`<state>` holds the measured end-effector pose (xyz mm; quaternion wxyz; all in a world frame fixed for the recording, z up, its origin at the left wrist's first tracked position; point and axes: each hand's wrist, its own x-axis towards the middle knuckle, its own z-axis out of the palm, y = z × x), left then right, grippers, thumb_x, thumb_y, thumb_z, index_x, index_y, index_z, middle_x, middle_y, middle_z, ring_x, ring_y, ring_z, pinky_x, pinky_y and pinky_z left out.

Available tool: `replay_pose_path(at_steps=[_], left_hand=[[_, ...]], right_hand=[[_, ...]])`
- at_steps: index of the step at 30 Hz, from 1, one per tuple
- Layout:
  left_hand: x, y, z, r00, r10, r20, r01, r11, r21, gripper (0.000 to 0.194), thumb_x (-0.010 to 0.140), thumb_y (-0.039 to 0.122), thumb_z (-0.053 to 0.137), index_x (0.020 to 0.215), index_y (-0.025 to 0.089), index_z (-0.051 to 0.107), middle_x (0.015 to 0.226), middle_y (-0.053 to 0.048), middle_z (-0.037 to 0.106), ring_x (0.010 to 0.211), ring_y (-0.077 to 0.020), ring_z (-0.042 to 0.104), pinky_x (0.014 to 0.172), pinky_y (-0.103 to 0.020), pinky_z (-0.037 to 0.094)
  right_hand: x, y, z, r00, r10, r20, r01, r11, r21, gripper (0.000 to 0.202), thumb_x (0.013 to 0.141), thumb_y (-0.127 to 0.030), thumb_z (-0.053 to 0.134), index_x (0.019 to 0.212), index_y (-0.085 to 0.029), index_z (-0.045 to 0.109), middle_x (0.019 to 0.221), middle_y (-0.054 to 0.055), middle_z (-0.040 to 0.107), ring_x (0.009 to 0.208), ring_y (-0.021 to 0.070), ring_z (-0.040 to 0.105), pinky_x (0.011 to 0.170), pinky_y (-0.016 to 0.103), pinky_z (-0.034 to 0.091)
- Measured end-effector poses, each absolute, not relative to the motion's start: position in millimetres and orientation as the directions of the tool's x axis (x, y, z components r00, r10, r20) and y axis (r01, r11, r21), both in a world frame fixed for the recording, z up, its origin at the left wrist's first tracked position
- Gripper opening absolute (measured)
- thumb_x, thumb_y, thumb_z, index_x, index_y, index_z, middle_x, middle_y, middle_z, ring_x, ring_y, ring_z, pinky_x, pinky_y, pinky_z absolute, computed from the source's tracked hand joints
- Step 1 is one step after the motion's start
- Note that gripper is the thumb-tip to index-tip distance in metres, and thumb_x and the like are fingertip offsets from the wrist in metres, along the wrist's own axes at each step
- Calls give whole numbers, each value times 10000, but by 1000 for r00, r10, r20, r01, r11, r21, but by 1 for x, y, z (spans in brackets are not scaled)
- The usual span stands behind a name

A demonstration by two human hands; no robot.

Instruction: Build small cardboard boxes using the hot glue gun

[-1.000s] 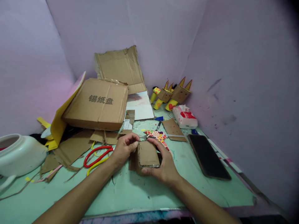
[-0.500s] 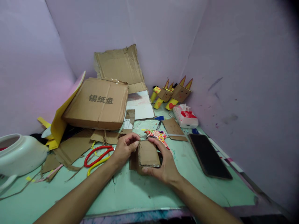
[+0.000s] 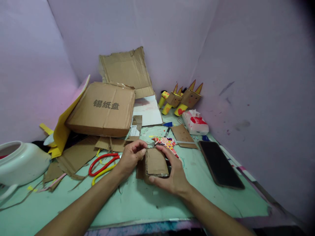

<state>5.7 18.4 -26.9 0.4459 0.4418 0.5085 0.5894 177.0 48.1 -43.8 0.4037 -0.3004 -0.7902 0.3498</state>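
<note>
A small cardboard box (image 3: 157, 162) is held just over the green tabletop, its flat brown face toward me. My right hand (image 3: 173, 170) spans it from the right, thumb at the near edge and index finger at the far edge. At the box's far left corner, my left hand (image 3: 134, 155) pinches the cardboard between thumb and fingers. Behind the box lies a piece of paper with colourful spots (image 3: 166, 142). Scissors with red and yellow handles (image 3: 104, 164) lie left of my left hand, their blades hidden.
A large cardboard box (image 3: 103, 114) leans at the back left, near a white pot (image 3: 23, 164). Cardboard scraps (image 3: 76, 154) lie in front of it. On the right are a black phone (image 3: 220, 164), a tissue pack (image 3: 195, 122) and cardboard animal figures (image 3: 190, 98).
Almost nothing differs. Both hands keep their grip on the small cardboard box, and my right thumb has shifted very slightly at its near edge.
</note>
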Motion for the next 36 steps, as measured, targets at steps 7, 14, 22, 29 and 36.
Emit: replay_pose_path(at_steps=[7,14,22,29,36], left_hand=[[5,19,-28,-205,977,59,-83,-77,994,197,626,296,711,721,167,596,662,25,538,606,-115,454,560,-212,345],[5,18,-28,-211,976,63,-83,-82,993,211,626,307,715,727,169,591,675,21,534,616,-118,451,564,-215,340],[4,19,-29,-213,975,69,-66,-85,994,220,618,312,709,725,167,584,657,33,516,582,-106,430,551,-214,317],[5,19,-30,-217,973,73,-64,-89,994,220,624,314,702,735,166,584,655,32,522,592,-111,437,558,-215,325],[4,19,-30,-205,976,71,-52,-83,995,218,629,311,704,739,165,584,647,36,514,576,-101,419,548,-210,316]], right_hand=[[177,48,-44,-493,750,442,203,593,-780,757,542,-369,751,1233,-202,494,1228,131,598,1116,317,571,964,442,439],[178,49,-45,-500,753,429,188,577,-795,767,543,-385,768,1233,-179,502,1234,146,599,1127,318,571,963,440,445],[179,49,-48,-500,747,438,183,585,-790,797,532,-419,795,1233,-178,502,1239,157,595,1131,327,568,960,467,444],[179,50,-50,-501,735,457,188,608,-771,805,544,-447,796,1245,-191,495,1249,154,588,1139,328,560,964,474,443],[183,50,-50,-573,695,435,217,641,-737,843,620,-447,737,1341,-165,404,1357,176,496,1255,340,463,1051,497,359]])
